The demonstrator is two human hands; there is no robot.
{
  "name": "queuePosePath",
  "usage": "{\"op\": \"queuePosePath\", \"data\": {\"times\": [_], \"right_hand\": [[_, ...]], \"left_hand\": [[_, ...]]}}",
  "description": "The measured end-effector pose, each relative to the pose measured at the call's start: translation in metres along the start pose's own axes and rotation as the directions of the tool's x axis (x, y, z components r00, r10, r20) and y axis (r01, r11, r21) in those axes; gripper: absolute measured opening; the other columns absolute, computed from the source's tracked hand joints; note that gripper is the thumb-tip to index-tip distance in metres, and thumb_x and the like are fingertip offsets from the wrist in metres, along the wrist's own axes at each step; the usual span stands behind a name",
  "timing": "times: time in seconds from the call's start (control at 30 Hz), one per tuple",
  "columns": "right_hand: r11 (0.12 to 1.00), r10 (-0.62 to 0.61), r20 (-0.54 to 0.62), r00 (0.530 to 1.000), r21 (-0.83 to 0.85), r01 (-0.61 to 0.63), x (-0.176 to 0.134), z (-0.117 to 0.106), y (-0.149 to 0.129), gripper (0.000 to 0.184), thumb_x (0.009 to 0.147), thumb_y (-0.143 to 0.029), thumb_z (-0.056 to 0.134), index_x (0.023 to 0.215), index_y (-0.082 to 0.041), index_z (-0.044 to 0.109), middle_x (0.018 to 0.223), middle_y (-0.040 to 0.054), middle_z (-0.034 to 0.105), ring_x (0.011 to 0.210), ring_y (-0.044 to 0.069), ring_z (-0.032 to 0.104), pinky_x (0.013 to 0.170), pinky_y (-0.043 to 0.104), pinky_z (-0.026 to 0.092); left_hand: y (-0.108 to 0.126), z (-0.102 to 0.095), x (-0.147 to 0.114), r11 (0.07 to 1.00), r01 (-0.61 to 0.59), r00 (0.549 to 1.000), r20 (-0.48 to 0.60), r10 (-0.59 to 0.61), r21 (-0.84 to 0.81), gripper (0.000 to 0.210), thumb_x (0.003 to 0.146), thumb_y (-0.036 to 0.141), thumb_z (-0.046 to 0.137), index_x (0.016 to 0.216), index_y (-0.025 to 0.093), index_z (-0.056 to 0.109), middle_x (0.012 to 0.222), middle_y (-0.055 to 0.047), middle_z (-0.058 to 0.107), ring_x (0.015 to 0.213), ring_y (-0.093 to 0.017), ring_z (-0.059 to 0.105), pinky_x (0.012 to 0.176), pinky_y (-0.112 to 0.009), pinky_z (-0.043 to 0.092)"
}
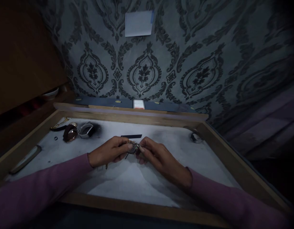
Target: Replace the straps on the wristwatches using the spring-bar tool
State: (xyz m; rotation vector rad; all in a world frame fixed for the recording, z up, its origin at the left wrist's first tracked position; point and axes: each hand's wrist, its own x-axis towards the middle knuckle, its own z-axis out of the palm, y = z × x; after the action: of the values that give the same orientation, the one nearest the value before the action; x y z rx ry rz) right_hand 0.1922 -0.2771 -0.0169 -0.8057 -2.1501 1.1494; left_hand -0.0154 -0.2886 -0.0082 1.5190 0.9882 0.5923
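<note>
Dim light is noted throughout, with damask-patterned wallpaper [144,73] seen behind a wooden frame [127,205] that encloses a white surface [192,156]. Directions are taken from the held wristwatch [132,148] as the dial's centre, 12 o'clock being away from the wearer.

The wristwatch is held above the surface, between both hands. Its case is gripped by the left hand [108,151], the fingers being closed on it with the thumb laid across the front. Its band, at the 3 o'clock side, is pinched by the right hand [161,156], with thumb and forefinger set narrow; the exact contact is partly hidden.

At 12 o'clock, just beyond the hands, a flat dark strip [131,136] is observed. A small gold-coloured piece [106,166] is partly covered by the left hand at 8 o'clock. At 10 o'clock a grey-banded watch [86,131] is found, with a brown-strapped watch [69,133] just beside it. A curved band [27,159] is located at 9 o'clock, near the frame. At 3 o'clock a dark watch [196,137] is recorded. Farther off at 12 o'clock, a white sheet [138,24] is seen against the wallpaper.
</note>
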Motion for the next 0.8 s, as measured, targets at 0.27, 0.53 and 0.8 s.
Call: {"op": "queuePosePath", "data": {"times": [0.27, 0.53, 0.8], "right_hand": [[0.978, 0.050, 0.025, 0.998, 0.201, -0.054, 0.0010, 0.0032, 0.0064, 0.024, 0.101, -0.042, 0.043, 0.089, -0.021, 0.044, 0.075, 0.0000, 0.059, 0.063, 0.013, 0.060, 0.056, 0.026, 0.051], [0.969, 0.077, 0.096, 0.992, 0.226, -0.097, 0.0015, 0.0036, -0.0001, 0.022, 0.102, -0.041, 0.040, 0.098, -0.020, 0.046, 0.078, 0.0013, 0.062, 0.063, 0.013, 0.061, 0.052, 0.023, 0.048], [1.000, 0.012, 0.106, 0.994, -0.003, -0.012, 0.0012, 0.0023, 0.0015, 0.022, 0.102, -0.036, 0.039, 0.096, -0.019, 0.052, 0.079, 0.0025, 0.063, 0.064, 0.014, 0.060, 0.056, 0.025, 0.047]], "left_hand": [[-0.0026, 0.0028, 0.0007, 0.999, -0.034, 0.999, 0.043, 0.033, 0.030, 0.039, 0.090, 0.052, 0.047, 0.072, 0.018, 0.044, 0.053, 0.007, 0.042, 0.042, -0.005, 0.035, 0.042, -0.019, 0.026], [-0.0038, 0.0040, 0.0011, 0.999, -0.033, 0.997, 0.068, 0.032, 0.016, 0.035, 0.091, 0.047, 0.047, 0.073, 0.018, 0.044, 0.054, 0.007, 0.042, 0.042, -0.005, 0.035, 0.041, -0.020, 0.026], [-0.0056, 0.0052, 0.0000, 0.999, 0.045, 0.991, 0.123, -0.046, 0.010, 0.030, 0.092, 0.045, 0.046, 0.082, 0.016, 0.049, 0.055, 0.007, 0.044, 0.042, -0.006, 0.036, 0.039, -0.019, 0.026]]}}
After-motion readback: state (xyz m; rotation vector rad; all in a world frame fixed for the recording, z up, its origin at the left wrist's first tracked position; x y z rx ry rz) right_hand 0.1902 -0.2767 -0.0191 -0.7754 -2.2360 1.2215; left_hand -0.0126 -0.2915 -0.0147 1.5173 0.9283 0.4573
